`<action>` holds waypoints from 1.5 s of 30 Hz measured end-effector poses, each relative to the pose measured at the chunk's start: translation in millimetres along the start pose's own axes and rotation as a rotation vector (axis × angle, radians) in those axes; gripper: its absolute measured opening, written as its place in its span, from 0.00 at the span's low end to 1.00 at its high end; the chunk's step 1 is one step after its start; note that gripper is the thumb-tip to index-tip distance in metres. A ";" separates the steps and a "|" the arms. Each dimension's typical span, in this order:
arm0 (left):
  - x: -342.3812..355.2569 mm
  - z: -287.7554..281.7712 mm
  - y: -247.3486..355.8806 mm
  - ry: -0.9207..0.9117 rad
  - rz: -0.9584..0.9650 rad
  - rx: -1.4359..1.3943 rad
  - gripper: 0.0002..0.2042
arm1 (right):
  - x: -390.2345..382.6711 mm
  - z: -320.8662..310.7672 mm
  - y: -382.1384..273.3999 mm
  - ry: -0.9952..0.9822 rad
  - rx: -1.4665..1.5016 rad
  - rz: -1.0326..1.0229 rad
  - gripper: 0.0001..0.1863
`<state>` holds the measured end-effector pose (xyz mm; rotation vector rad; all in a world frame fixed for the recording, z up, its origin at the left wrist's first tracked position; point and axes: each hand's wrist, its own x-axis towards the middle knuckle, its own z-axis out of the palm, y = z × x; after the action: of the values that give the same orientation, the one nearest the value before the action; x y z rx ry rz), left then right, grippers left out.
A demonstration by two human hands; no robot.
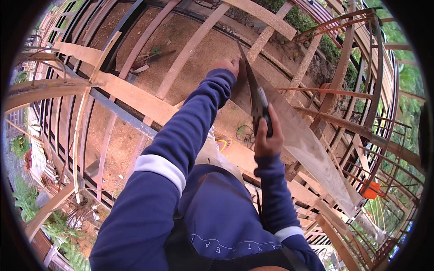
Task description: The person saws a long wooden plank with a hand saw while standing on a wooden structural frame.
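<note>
My right hand (270,137) is wrapped round the black handle of a handsaw (254,92). The saw's narrow blade points away from me and stands on edge over a wide grey-brown wooden board (300,140). That board runs slantwise from the upper middle to the lower right. At its far end, left of the blade's tip, my left hand (227,67) grips the board's edge, with its thumb side close to the saw. The rest of its fingers are partly hidden. Whether the teeth touch the wood cannot be made out.
Wooden beams (135,100) and joists cross over brown earth (181,54) below. Rusty steel bars (334,92) stick out on the right, near an orange object (373,190). A sandalled foot (224,144) shows beneath me. Green plants (58,232) grow at the lower left.
</note>
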<state>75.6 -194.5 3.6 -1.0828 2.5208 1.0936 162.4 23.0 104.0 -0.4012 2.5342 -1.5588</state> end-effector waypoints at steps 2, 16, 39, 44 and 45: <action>-4.1 -2.9 -1.1 0.012 0.016 0.033 0.33 | -63.8 -26.3 7.2 0.016 0.100 0.038 0.23; 0.7 3.4 -11.6 0.086 0.042 0.042 0.34 | -99.2 -41.0 14.4 -0.017 0.141 0.059 0.23; 0.3 13.4 -1.0 0.100 0.030 0.098 0.35 | -39.0 -7.8 34.3 0.024 0.065 0.019 0.24; -0.8 9.0 -3.8 0.107 0.017 0.126 0.35 | -132.1 -49.5 48.8 0.006 0.153 -0.007 0.23; 0.0 10.6 -3.7 0.114 0.021 0.130 0.35 | -133.9 -49.4 49.4 0.019 0.178 -0.021 0.23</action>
<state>77.1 -188.9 -6.0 -1.1157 2.6549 0.8818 270.1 126.0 79.6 -0.3931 2.3858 -1.7851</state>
